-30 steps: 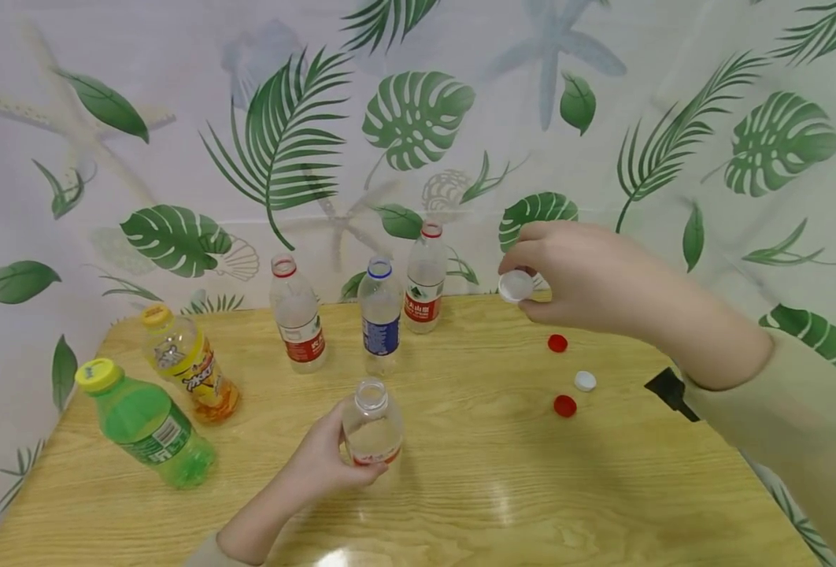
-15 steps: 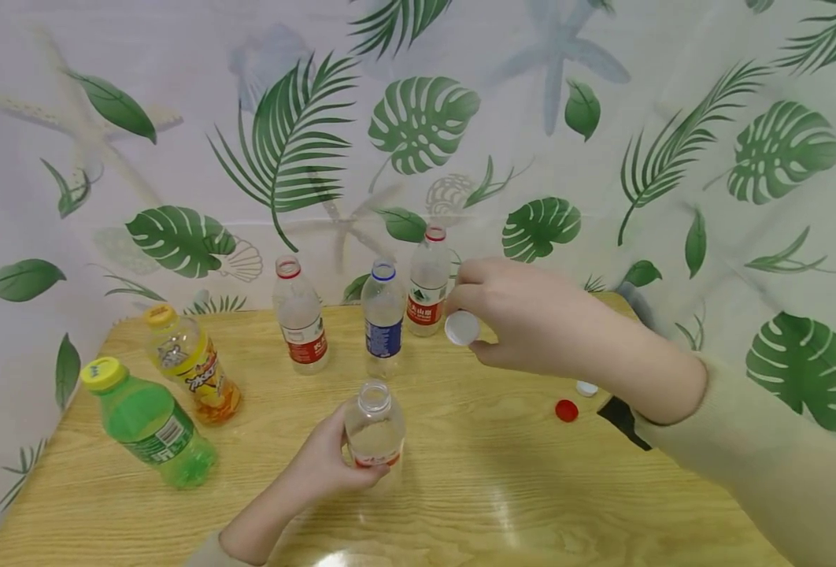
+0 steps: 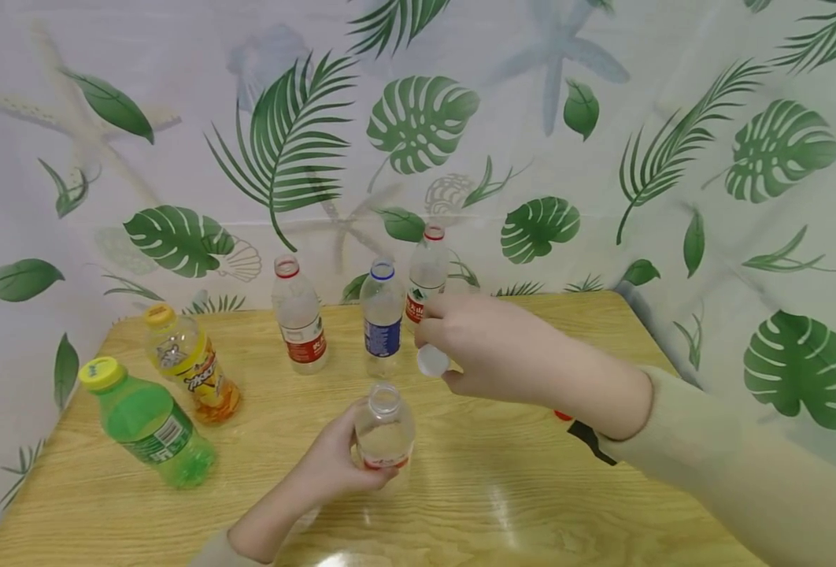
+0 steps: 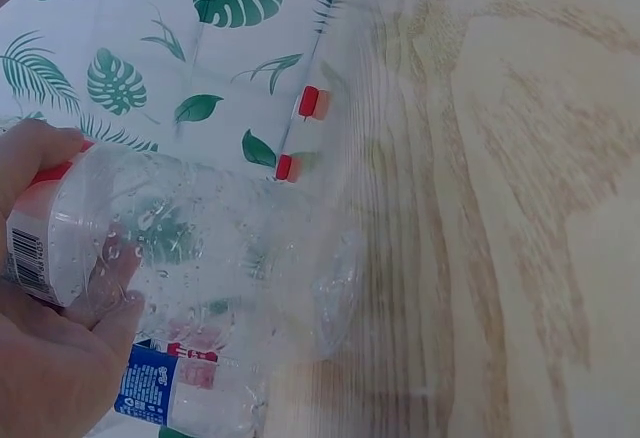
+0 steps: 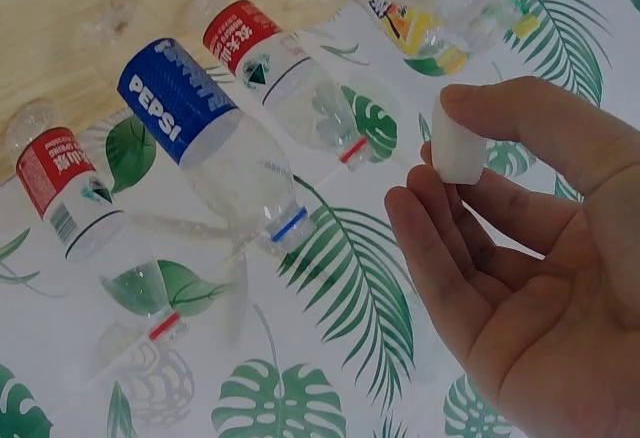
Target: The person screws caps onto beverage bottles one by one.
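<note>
My left hand [image 3: 336,457] grips a clear uncapped bottle [image 3: 384,429] with a red label, low at the front middle of the table. In the left wrist view its fingers and thumb wrap the label of this bottle [image 4: 190,228], and droplets show on the plastic. Between thumb and fingers, my right hand [image 3: 492,346] pinches a white bottle cap [image 3: 432,361], up and to the right of the bottle's open neck and apart from it. The right wrist view shows the cap [image 5: 457,143] side-on at the fingertips.
Behind stand an open Pepsi bottle [image 3: 382,327] and two open red-labelled bottles [image 3: 301,323] [image 3: 427,272]. On the left are a green bottle [image 3: 150,425] and an orange-labelled bottle [image 3: 190,366], both yellow-capped. A red cap [image 3: 563,414] peeks from under my right forearm.
My right hand has carried the white cap left and down, toward the held bottle's neck. The left hand has shifted the bottle slightly right. My right arm now covers most loose caps.
</note>
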A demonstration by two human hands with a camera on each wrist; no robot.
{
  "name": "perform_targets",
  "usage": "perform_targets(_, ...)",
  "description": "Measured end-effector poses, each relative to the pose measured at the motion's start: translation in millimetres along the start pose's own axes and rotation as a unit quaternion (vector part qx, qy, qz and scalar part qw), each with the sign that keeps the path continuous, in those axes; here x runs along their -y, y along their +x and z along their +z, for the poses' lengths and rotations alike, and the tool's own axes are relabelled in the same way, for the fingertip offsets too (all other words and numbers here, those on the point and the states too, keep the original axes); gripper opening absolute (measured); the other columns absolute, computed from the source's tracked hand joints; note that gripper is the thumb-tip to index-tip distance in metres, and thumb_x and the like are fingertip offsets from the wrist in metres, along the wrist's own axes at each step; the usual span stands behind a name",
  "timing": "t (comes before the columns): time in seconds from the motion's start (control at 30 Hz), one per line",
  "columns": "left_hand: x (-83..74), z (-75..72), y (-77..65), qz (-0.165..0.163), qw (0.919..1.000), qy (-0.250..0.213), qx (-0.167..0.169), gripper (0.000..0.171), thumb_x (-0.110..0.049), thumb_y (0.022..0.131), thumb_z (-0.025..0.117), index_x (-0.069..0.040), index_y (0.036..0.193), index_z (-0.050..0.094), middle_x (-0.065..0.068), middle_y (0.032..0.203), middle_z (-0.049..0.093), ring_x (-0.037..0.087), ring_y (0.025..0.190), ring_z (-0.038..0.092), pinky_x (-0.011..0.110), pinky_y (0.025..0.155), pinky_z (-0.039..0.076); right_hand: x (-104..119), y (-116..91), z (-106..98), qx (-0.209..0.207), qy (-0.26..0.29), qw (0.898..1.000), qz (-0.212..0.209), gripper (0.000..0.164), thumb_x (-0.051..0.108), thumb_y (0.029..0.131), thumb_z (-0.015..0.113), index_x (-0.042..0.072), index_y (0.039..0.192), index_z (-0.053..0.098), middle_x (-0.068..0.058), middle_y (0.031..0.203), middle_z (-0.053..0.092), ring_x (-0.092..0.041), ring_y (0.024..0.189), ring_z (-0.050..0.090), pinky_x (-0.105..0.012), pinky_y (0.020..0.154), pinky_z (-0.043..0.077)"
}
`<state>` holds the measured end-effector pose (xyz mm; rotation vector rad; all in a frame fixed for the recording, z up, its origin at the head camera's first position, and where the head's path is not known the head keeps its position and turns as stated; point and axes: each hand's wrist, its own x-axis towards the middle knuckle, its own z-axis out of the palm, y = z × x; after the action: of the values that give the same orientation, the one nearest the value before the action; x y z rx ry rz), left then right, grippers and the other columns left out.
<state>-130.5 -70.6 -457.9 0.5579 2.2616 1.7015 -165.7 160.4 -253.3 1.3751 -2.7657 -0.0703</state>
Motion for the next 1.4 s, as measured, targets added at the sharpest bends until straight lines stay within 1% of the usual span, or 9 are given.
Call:
perform_targets(0.17, 0.2, -0.6, 1.5, 0.001, 1.0000, 0.002, 0.000, 0.086, -0.005, 0.078, 0.089, -0.005, 0.154, 0.049, 0.017, 0.142, 0.066, 0.037, 0.132, 0.061, 0.053, 0.115, 0.046, 8, 6, 8, 0.016, -0.026, 0.999, -0.026, 0.028, 0.007, 0.077, 0.090, 0.008, 0.101, 0.075, -0.002, 0.097, 0.066, -0.017, 0.084, 0.063, -0.028, 0.077, 0.059)
perform_targets(0.3, -0.3, -1.3, 2.0, 0.001, 1.0000, 0.006, 0.001, 0.085, -0.006, 0.078, 0.089, -0.005, 0.153, 0.049, 0.016, 0.140, 0.066, 0.035, 0.130, 0.062, 0.049, 0.114, 0.047, 14, 10, 13, 0.028, -0.035, 0.998, -0.035, 0.029, 0.009, 0.078, 0.091, 0.008, 0.102, 0.076, -0.002, 0.099, 0.067, -0.017, 0.086, 0.063, -0.028, 0.078, 0.060)
perform_targets(0.47, -1.8, -2.3, 1.1, -0.001, 0.9999, 0.008, 0.006, 0.085, -0.007, 0.079, 0.089, -0.005, 0.153, 0.049, 0.016, 0.141, 0.066, 0.034, 0.130, 0.061, 0.046, 0.113, 0.047, 18, 11, 15, 0.010, -0.042, 0.998, -0.050, 0.027, 0.010, 0.077, 0.091, 0.008, 0.099, 0.076, -0.001, 0.099, 0.068, -0.016, 0.086, 0.063, -0.026, 0.077, 0.058)
perform_targets(0.7, -2.1, -3.8, 1.3, -0.006, 0.9998, 0.013, 0.017, 0.086, -0.009, 0.080, 0.089, -0.005, 0.155, 0.046, 0.016, 0.143, 0.065, 0.034, 0.132, 0.060, 0.047, 0.113, 0.048, 22, 10, 13, 0.001, -0.043, 0.998, -0.042, 0.027, 0.010, 0.077, 0.091, 0.009, 0.100, 0.076, -0.002, 0.100, 0.069, -0.015, 0.085, 0.062, -0.025, 0.072, 0.057)
perform_targets(0.87, -1.3, -5.0, 2.9, 0.002, 0.9994, 0.021, 0.026, 0.086, -0.009, 0.080, 0.089, -0.004, 0.155, 0.046, 0.016, 0.142, 0.065, 0.032, 0.129, 0.061, 0.045, 0.111, 0.050, 22, 9, 13, -0.021, -0.033, 0.998, -0.051, 0.024, 0.012, 0.078, 0.089, 0.012, 0.097, 0.075, 0.002, 0.098, 0.067, -0.013, 0.086, 0.061, -0.024, 0.072, 0.058)
perform_targets(1.03, 0.0, -7.0, 5.1, 0.014, 0.9988, 0.027, 0.038, 0.087, -0.008, 0.080, 0.089, -0.003, 0.155, 0.046, 0.016, 0.141, 0.066, 0.031, 0.127, 0.062, 0.043, 0.110, 0.051, 23, 11, 12, -0.008, -0.011, 0.998, -0.054, 0.023, 0.016, 0.082, 0.088, 0.014, 0.102, 0.076, 0.004, 0.101, 0.068, -0.012, 0.090, 0.063, -0.026, 0.075, 0.060)
perform_targets(1.2, 1.3, -9.1, 7.6, 0.019, 0.9981, 0.019, 0.055, 0.086, -0.007, 0.081, 0.088, -0.002, 0.155, 0.045, 0.017, 0.143, 0.064, 0.032, 0.130, 0.060, 0.042, 0.113, 0.049, 23, 13, 11, 0.002, 0.008, 0.999, -0.053, 0.027, 0.017, 0.084, 0.088, 0.012, 0.109, 0.078, 0.002, 0.104, 0.071, -0.013, 0.091, 0.066, -0.028, 0.080, 0.061)
perform_targets(1.27, 1.2, -9.7, 8.0, 0.019, 0.9979, 0.017, 0.060, 0.085, -0.006, 0.081, 0.087, -0.002, 0.155, 0.045, 0.017, 0.143, 0.064, 0.032, 0.131, 0.060, 0.039, 0.112, 0.049, 24, 14, 12, 0.002, 0.017, 0.998, -0.055, 0.027, 0.018, 0.085, 0.088, 0.012, 0.109, 0.078, 0.002, 0.102, 0.071, -0.012, 0.090, 0.066, -0.028, 0.080, 0.061)
perform_targets(1.4, 0.4, -10.1, 8.5, 0.019, 0.9976, 0.020, 0.064, 0.084, -0.007, 0.081, 0.087, -0.002, 0.154, 0.045, 0.017, 0.142, 0.064, 0.031, 0.129, 0.061, 0.031, 0.110, 0.050, 25, 15, 12, 0.001, 0.029, 0.998, -0.059, 0.023, 0.019, 0.086, 0.088, 0.012, 0.105, 0.077, 0.004, 0.097, 0.069, -0.011, 0.083, 0.062, -0.025, 0.075, 0.058)
